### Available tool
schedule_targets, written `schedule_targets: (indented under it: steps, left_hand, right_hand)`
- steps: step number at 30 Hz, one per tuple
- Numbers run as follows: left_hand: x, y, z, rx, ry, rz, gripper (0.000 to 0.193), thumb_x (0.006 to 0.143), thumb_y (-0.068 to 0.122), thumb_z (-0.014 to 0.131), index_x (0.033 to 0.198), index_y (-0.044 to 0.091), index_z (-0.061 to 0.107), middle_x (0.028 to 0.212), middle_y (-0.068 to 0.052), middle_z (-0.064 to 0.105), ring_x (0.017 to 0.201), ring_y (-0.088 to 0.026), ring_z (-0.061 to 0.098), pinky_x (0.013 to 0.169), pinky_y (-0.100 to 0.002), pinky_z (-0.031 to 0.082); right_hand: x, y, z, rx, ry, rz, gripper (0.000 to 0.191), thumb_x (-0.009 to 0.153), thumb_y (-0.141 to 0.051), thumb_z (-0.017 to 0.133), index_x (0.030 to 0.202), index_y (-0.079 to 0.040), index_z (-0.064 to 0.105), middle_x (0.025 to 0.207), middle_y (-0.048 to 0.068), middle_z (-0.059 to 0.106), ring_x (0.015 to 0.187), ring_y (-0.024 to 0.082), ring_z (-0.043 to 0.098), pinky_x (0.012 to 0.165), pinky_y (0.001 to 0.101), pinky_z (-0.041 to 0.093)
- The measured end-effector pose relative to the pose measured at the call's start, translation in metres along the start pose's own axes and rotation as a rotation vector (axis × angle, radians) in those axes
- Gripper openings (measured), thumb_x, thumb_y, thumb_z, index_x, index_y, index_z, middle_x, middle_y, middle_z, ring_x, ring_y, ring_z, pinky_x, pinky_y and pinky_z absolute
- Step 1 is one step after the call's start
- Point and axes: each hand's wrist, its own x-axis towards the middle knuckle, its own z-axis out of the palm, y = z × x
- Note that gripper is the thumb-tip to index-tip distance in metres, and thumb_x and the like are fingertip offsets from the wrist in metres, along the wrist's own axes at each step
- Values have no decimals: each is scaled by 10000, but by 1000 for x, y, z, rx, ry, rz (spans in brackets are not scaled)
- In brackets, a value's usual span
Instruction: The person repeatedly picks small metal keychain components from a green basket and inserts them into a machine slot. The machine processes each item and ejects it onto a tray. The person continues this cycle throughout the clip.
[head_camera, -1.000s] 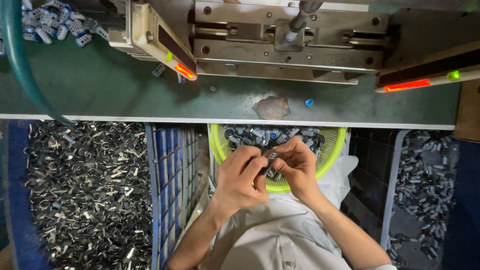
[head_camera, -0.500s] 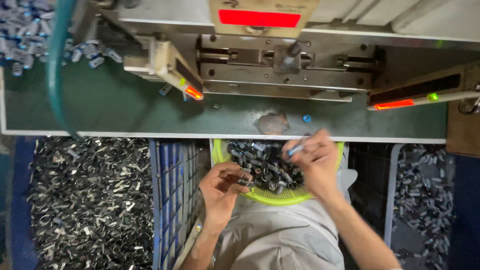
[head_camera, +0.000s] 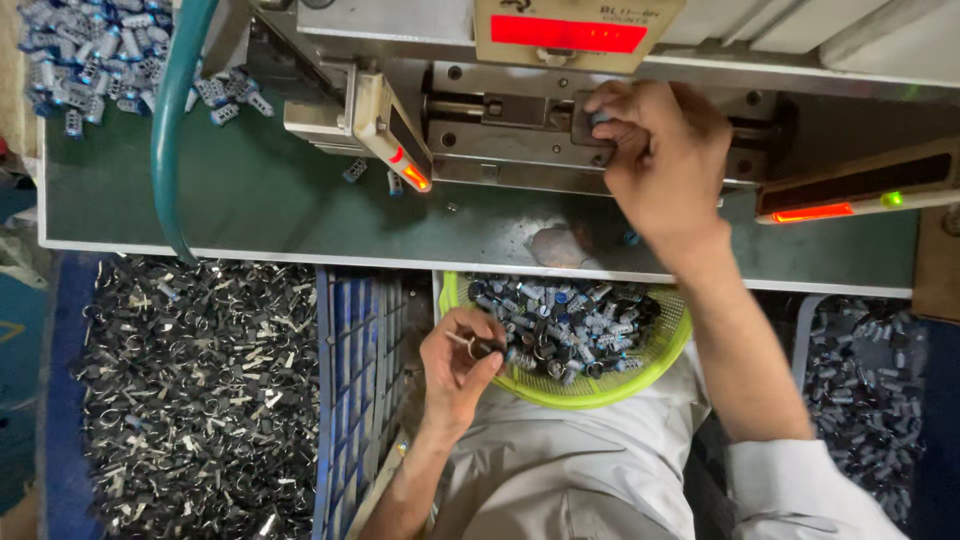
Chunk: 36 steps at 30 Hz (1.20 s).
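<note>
At the far left, a heap of dark metal scraps (head_camera: 190, 400) lies below the green surface (head_camera: 250, 190), next to a blue crate (head_camera: 355, 390). The left hand (head_camera: 460, 365) hovers at the near rim of the yellow-green basket (head_camera: 600, 385), fingers clamped on a small dark cylinder with a wire lead (head_camera: 478, 346). The basket is full of similar small cylinders (head_camera: 570, 325). Farther right, the right hand (head_camera: 655, 160) reaches up to the grey machine (head_camera: 500, 130), fingers together, pinching a small blue part (head_camera: 600, 117) at its slot.

Evenly lit, fairly sharp — red indicator glow.
</note>
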Motion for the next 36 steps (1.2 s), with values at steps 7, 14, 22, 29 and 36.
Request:
schedule_targets:
  steps: [7, 14, 22, 29, 36]
  left_hand:
    - [19, 14, 15, 42, 23, 135, 267, 892, -57, 638, 1156, -23, 619, 1032, -115, 624, 797, -109, 607, 687, -237, 531]
    - [14, 8, 40, 234, -56, 239, 201, 876, -77, 630, 1058, -12, 574, 1110, -123, 608, 944, -122, 596, 834, -240, 503]
    - [12, 0, 48, 263, 19, 98, 269, 757, -83, 799, 893, -2, 582, 1027, -125, 722, 902, -104, 683, 791, -245, 570]
    - [0, 6, 10, 396, 3, 205, 188, 737, -33, 810, 835, -10, 650, 907, -78, 747, 825, -136, 710, 762, -267, 596]
    - [5, 48, -2, 134, 23, 173, 503, 660, 143, 907, 1067, 33, 633, 1079, -120, 723, 1006, -279, 694, 928, -411, 557]
  right_hand:
    - [-50, -84, -29, 0, -12, -39, 343, 691, 16, 751, 993, 7, 590, 1126, 134, 733, 1080, 328, 692, 863, 365, 590]
    - [-171, -69, 23, 266, -18, 252, 339, 676, 184, 628, 968, 18, 679, 992, 131, 748, 853, 222, 765, 747, 257, 633]
    - [-198, -63, 36, 660, 234, 598, 384, 801, 250, 539, 1108, 23, 576, 1069, 181, 691, 1009, 221, 696, 820, 285, 573]
    - [-207, -25, 50, 930, 249, 677, 306, 881, 224, 577, 1090, 0, 581, 1004, 193, 695, 884, 248, 679, 714, 358, 586]
    - [-191, -27, 31, 1731, 139, 1301, 492, 755, 176, 656, 1189, -52, 610, 946, 54, 665, 833, 157, 557, 734, 256, 497]
